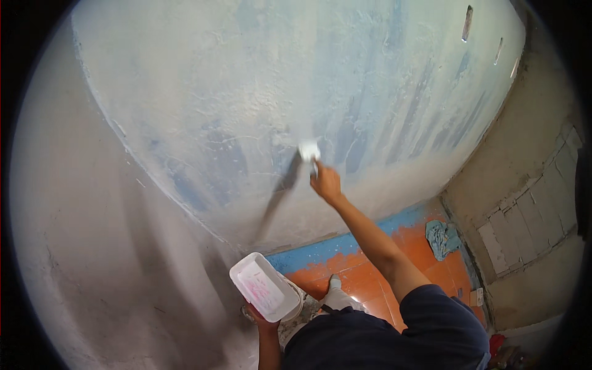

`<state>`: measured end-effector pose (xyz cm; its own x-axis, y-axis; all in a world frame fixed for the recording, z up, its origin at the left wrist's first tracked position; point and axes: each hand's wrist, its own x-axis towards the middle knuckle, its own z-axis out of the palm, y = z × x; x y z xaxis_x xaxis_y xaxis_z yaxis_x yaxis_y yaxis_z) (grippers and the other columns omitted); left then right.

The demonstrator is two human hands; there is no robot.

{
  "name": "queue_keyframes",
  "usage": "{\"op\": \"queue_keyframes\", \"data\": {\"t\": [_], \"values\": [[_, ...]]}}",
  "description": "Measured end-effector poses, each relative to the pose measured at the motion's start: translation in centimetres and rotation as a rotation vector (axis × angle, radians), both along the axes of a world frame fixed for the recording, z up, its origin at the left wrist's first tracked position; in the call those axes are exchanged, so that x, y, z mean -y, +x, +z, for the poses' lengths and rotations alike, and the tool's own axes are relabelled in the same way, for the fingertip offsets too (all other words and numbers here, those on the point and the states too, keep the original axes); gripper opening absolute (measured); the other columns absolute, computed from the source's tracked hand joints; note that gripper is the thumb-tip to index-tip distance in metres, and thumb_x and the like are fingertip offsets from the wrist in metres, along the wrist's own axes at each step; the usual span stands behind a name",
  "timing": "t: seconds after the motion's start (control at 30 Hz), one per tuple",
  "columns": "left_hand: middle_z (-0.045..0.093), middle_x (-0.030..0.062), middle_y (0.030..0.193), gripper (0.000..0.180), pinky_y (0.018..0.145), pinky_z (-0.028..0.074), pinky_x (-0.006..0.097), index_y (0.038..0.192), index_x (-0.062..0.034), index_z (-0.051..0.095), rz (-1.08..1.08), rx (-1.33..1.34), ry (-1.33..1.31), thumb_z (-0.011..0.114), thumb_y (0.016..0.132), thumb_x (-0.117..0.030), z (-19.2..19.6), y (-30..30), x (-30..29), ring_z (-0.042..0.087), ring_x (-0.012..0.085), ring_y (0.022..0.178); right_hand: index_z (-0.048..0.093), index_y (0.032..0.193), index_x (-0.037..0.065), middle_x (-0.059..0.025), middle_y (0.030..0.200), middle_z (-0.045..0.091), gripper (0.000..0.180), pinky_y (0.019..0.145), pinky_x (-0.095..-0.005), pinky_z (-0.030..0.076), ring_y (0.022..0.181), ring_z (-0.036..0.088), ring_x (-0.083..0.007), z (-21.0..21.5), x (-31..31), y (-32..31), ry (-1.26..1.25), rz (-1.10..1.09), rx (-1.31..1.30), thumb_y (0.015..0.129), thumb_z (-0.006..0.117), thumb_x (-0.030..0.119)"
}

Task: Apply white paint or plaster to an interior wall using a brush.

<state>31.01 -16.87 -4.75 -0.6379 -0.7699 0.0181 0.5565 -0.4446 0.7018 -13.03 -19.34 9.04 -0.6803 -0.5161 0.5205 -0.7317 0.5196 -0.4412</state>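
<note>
My right hand (327, 184) is closed round the handle of a paintbrush (309, 152). Its white, paint-laden head is against the pale blue-white wall (246, 105), and the brush looks slightly smeared by motion. Low on the left, my left hand (263, 314) grips a white rectangular plastic tub (283, 297) by its near end. The tub is tilted so its inside shows, with pink marks and whitish residue on the bottom. Most of the left hand's fingers are hidden beneath the tub.
A white bucket (300, 302) stands partly behind the tub. The floor has orange tiles (376, 283) with a blue strip (308, 250) along the wall. A crumpled teal cloth (442, 239) lies at the right, near a small box (476, 297). Bare grey walls flank both sides.
</note>
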Motion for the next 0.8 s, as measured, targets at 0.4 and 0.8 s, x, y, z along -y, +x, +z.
{"op": "queue_keyframes", "data": {"t": [0.4,0.8], "values": [[0.051,0.0136,0.136,0.062,0.100,0.051,0.046,0.147,-0.0084,0.033,0.021,-0.018,0.088,0.050,0.099,-0.044,8.0,0.1,-0.3,0.055,0.0299,0.122,0.074,0.099,0.003,-0.0242,0.095,0.071,0.034,0.082,-0.0471,0.056,0.091,0.069,-0.0420,45.0,0.0,0.0,-0.156,0.111,-0.366,0.071,0.075,0.022],[0.053,0.0162,0.131,0.085,0.101,0.047,0.049,0.146,-0.0053,0.034,0.231,0.227,-0.559,0.077,0.079,-0.034,8.9,-1.6,1.6,0.054,0.0336,0.123,0.069,0.098,-0.003,-0.0324,0.093,0.066,0.031,0.090,-0.0540,0.051,0.094,0.064,-0.0469,15.7,0.5,0.9,0.430,0.122,0.026,0.074,0.061,0.014]]}}
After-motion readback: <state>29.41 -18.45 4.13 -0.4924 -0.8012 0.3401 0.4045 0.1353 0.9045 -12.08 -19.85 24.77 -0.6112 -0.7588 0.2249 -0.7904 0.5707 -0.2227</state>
